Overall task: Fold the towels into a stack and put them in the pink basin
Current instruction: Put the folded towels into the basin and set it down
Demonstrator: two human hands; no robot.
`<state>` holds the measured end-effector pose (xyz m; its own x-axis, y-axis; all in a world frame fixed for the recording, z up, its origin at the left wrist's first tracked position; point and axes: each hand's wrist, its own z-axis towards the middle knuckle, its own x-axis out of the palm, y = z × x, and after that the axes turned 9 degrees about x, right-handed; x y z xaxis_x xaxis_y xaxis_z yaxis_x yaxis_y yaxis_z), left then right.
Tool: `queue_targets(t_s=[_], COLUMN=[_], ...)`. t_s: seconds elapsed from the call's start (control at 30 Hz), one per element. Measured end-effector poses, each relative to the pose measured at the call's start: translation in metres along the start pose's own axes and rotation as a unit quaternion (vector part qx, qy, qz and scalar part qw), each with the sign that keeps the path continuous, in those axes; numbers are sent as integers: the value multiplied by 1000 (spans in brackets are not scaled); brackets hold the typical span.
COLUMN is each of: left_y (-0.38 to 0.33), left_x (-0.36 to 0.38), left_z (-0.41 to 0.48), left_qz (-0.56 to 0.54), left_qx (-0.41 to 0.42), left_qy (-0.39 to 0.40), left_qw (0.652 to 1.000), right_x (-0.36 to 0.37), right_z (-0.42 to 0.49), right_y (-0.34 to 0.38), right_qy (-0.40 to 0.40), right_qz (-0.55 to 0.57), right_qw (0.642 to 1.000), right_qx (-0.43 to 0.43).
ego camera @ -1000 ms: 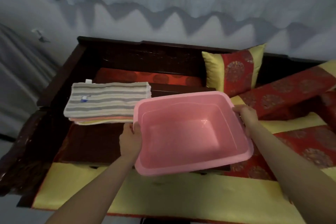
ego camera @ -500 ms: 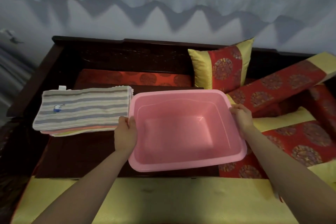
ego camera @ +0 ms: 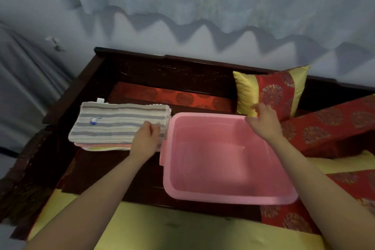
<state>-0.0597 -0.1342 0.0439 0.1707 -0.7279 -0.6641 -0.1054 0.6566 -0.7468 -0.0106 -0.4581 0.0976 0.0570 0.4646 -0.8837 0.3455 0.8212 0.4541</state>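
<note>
pink basin (ego camera: pixel 213 197) sits just beside the folded towel stack (ego camera: pixel 115 126), keeping the transfer short. your left hand (ego camera: pixel 146 140) curls onto the stack's right end; pinching or not, cannot tell. right hand (ego camera: pixel 263 125) hovers slack-fingered over the far rim, holding nothing.

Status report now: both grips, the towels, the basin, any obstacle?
Left grip on towel stack end, hold unclear. Right grip open, over pink basin far corner. Basin empty, stack beside it. Nothing between them.
</note>
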Motion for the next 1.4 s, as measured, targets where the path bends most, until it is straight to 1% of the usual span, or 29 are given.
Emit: queue_targets(t_s=[0.1, 0.17, 0.23, 0.3, 0.43, 0.47, 0.53, 0.6, 0.63, 0.7, 0.73, 0.77, 0.87, 0.93, 1.0, 1.07, 1.13, 1.2, 1.27, 1.33, 1.4], left_y=[22, 41, 65, 88, 145, 154, 180, 211, 218, 232, 240, 250, 291, 306, 296, 289, 288, 284, 276, 267, 257], left_x=[-40, -66, -96, -122, -168, -172, -182, -185, -183, -177, -171, -166, -150, -144, -144, -142, -142, -142, -142, -142, -149], left_z=[32, 53, 76, 97, 135, 138, 149, 161, 162, 162, 162, 163, 167, 167, 163, 161, 161, 160, 159, 161, 167], left_qz=[-8, -20, -25, -30, -19, -12, 9, 21, -2, -98, -148, -193, -278, -329, -367, -395, -422, -418, -406, -393, -396], left_qx=[-9, -13, -17, -36, -92, -92, -104, -152, -181, -241, -264, -286, -356, -385, -392, -372, -358, -360, -351, -319, -275], left_qy=[-39, -50, -59, -64, -24, -9, 48, 105, 124, 143, 141, 141, 180, 220, 269, 303, 313, 304, 275, 227, 200], left_qw=[999, 998, 998, 997, 995, 996, 993, 983, 976, 955, 943, 928, 874, 834, 800, 783, 772, 777, 798, 832, 853], right_x=[23, 42, 65, 88, 148, 157, 180, 204, 220, 255, 270, 267, 271, 270, 275, 271, 268, 268, 268, 267, 260], right_z=[-6, -11, -14, -14, -4, -3, 2, 1, 5, 15, 17, 7, -1, -11, -15, -20, -20, -18, -17, -17, -23], right_y=[81, 130, 178, 217, 269, 268, 273, 275, 266, 244, 233, 239, 234, 234, 224, 227, 231, 231, 229, 230, 237], right_qy=[36, 74, 108, 138, 172, 182, 198, 230, 249, 261, 255, 246, 229, 261, 271, 272, 271, 262, 261, 284, 321], right_qz=[149, 219, 262, 278, 290, 287, 258, 219, 212, 203, 191, 187, 195, 199, 225, 232, 234, 249, 248, 270, 290], right_qw=[987, 972, 958, 950, 939, 935, 933, 923, 913, 900, 900, 898, 877, 859, 850, 851, 853, 855, 856, 839, 818], right_qx=[-49, -42, -32, -22, 74, 101, 155, 216, 246, 283, 298, 312, 374, 393, 391, 384, 380, 372, 372, 378, 381])
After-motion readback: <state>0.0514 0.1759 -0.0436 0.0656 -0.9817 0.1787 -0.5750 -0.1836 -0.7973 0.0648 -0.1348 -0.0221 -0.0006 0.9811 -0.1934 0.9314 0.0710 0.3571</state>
